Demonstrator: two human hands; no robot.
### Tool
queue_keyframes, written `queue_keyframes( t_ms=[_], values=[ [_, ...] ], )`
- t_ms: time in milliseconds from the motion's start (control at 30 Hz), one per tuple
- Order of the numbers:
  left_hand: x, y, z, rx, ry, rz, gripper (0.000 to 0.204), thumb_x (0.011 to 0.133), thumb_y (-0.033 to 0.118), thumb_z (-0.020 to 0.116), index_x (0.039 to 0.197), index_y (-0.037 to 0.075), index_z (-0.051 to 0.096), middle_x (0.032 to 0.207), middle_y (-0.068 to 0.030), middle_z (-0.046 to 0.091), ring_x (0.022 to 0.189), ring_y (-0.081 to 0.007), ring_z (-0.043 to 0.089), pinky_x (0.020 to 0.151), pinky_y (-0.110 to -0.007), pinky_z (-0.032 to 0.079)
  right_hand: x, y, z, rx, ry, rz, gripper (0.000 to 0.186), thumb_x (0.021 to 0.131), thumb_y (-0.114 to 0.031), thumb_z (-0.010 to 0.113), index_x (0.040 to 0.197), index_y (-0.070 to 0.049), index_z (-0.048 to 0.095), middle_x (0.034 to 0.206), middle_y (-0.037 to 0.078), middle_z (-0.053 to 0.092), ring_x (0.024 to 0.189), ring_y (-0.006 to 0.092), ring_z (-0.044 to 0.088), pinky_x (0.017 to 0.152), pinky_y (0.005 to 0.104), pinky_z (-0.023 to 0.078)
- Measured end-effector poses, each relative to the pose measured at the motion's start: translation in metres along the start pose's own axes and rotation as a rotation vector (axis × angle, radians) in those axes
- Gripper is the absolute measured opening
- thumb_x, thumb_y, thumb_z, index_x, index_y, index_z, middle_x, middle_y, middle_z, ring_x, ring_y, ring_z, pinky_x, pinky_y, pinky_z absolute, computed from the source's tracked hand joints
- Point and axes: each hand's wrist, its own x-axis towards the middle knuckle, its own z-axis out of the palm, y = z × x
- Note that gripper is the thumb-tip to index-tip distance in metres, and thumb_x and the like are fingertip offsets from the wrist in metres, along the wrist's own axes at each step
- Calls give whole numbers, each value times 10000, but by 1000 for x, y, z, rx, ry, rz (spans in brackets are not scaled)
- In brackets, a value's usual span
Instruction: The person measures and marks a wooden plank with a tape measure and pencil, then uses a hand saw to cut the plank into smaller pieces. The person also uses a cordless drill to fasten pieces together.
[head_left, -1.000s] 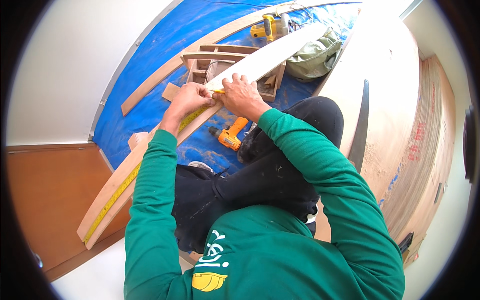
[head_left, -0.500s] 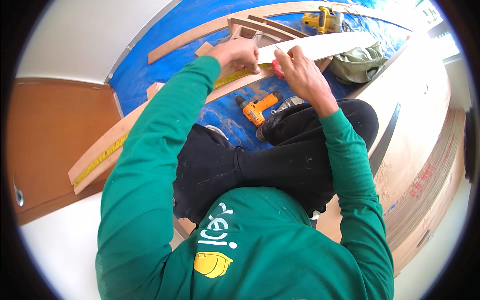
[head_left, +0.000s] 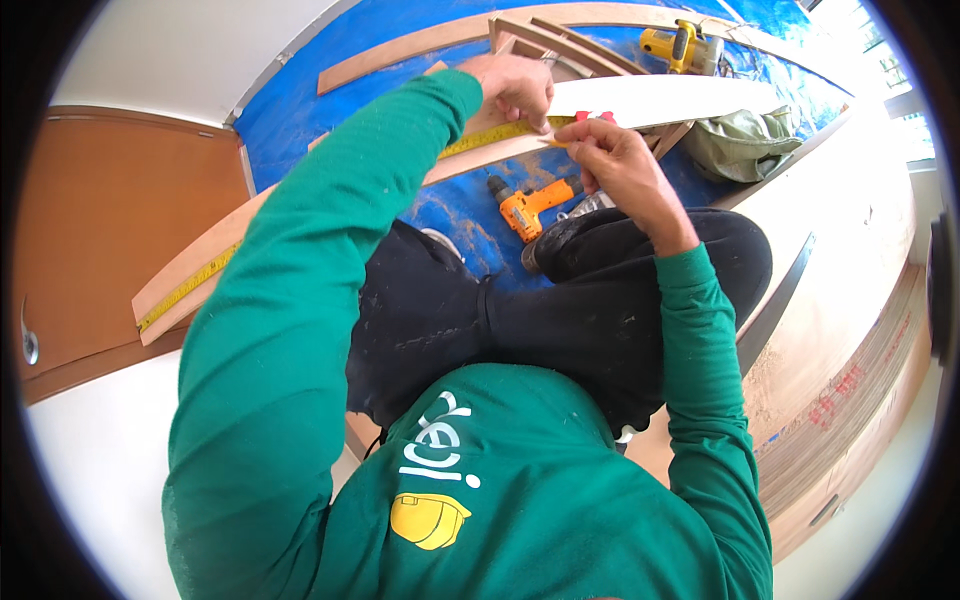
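A long pale wooden board (head_left: 185, 275) stretches across the floor in front of me, with a yellow tape measure blade (head_left: 480, 140) laid along it. My left hand (head_left: 517, 88) is closed, its fingertips gripping the blade against the board. In my right hand (head_left: 625, 165) is a pencil (head_left: 554, 142), pinched between thumb and fingers. Its tip is at the board's near side, close to the left fingertips. The red tape case (head_left: 597, 117) shows just behind the right fingers.
An orange cordless drill (head_left: 530, 207) lies on the blue sheet (head_left: 470, 215) by my foot. Beyond the board are wooden pieces (head_left: 570, 45) and a yellow power saw (head_left: 680, 45). A green bag (head_left: 742, 142) sits to the right, near stacked plywood (head_left: 850, 390) and a handsaw blade (head_left: 778, 305).
My right hand has brought the pencil from upright beside the tape case down to the board near my left fingertips. The left hand stays at the blade. The whole view has shifted slightly.
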Motion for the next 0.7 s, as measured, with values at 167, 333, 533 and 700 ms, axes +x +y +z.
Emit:
queue_keyframes(
  t_ms=[167,333,533,700],
  values=[
    [13,5,-1,136,-7,25,211,870,201,874,1004,64,784,909,-82,798,802,-185,779,677,-369,656,-2,3,12,149,-107,-32,313,1141,-162,647,1368,31,743,886,-10,652,799,79,629,763,263,546],
    [24,17,-7,415,-60,49,211,859,215,846,971,43,798,923,-102,814,816,-227,786,715,-399,639,14,6,44,170,-99,-109,340,1157,-275,660,1231,56,693,827,35,699,757,105,685,701,286,559],
    [16,26,-7,405,-43,25,229,835,203,857,1009,60,820,950,-116,831,879,-279,795,756,-454,616,31,9,86,168,-96,-103,290,1126,-291,671,1030,-26,600,763,53,677,682,125,689,645,315,564],
    [-6,43,-16,544,-36,-18,511,895,408,889,1287,84,832,1325,-150,817,1276,-397,725,1087,-683,461,46,11,98,291,-146,-189,289,1056,-246,692,1143,30,698,878,96,755,845,160,750,812,341,626]
  ],
)
